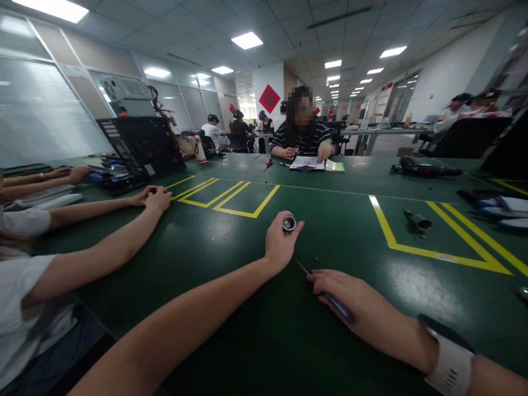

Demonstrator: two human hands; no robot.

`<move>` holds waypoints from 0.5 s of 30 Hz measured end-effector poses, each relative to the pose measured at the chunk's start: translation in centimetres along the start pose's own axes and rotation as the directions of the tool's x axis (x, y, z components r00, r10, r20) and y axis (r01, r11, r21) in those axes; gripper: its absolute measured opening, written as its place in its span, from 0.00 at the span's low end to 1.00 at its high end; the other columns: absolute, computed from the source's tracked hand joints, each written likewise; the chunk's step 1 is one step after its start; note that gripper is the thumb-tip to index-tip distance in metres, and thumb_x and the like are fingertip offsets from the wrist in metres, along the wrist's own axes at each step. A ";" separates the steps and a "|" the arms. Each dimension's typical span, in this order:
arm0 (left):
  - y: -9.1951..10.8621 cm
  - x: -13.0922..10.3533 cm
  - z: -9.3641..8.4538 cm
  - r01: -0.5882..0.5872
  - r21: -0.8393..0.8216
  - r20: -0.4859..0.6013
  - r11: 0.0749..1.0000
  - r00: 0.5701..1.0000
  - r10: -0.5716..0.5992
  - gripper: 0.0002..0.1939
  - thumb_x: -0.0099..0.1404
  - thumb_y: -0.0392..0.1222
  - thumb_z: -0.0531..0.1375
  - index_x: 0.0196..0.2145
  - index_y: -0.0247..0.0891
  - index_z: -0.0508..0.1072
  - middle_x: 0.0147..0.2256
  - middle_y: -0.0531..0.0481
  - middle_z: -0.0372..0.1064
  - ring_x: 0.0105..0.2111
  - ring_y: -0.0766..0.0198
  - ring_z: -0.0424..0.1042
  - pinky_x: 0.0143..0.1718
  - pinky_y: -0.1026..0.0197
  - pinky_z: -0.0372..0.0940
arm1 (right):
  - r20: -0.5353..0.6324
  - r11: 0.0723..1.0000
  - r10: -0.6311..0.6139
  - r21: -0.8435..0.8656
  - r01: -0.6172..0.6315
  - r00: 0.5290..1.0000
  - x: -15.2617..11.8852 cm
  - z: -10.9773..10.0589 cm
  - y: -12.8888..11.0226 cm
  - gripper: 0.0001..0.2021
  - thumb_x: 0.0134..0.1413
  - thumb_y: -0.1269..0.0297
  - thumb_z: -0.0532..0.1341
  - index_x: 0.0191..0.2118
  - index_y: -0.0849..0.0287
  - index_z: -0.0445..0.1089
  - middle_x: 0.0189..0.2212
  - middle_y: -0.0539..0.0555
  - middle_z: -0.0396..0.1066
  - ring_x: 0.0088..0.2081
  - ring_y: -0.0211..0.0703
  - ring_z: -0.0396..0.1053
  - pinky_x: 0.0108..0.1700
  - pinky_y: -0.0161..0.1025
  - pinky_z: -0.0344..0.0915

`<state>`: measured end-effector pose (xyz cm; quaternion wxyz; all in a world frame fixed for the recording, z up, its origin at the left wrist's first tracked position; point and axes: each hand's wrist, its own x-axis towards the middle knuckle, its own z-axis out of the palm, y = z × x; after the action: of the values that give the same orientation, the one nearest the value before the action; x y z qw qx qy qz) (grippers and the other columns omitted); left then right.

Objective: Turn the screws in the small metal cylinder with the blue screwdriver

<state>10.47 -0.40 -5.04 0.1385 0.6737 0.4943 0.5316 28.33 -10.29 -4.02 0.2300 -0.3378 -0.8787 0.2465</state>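
My left hand [281,242] is wrapped round a small cylindrical metal part [289,223], its round open end facing me. Lower and to the right, my right hand [344,297] grips a thin screwdriver [339,308] with a dark purplish handle. The narrow shaft points up and left toward my left hand, apart from the metal part. A tiny dark ring-like piece [315,258] lies on the green tabletop between the two hands.
Inside a yellow-taped outline at right lies a dark cylindrical part [421,221]. A black tool [427,166] rests farther back. At left a co-worker's hands [157,198] hold something small. Across the table a person sits by a clipboard [307,163]; a red-tipped tool [268,163] lies nearby.
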 end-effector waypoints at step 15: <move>-0.4 0.2 0.2 0.025 -0.022 -0.003 0.999 1.000 -0.025 0.10 0.56 0.41 0.61 0.36 0.38 0.67 0.31 0.54 0.66 0.32 0.66 0.66 0.36 0.63 0.62 | -0.095 0.999 -0.012 -0.046 0.008 0.995 3.5 -0.2 2.7 0.12 0.51 0.76 0.55 0.38 0.54 0.69 0.41 0.54 0.70 0.43 0.46 0.66 0.44 0.47 0.64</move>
<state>10.48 0.00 -5.29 0.1515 0.6648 0.4973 0.5364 27.41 -5.94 -4.62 0.2651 -0.3499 -0.8739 0.2087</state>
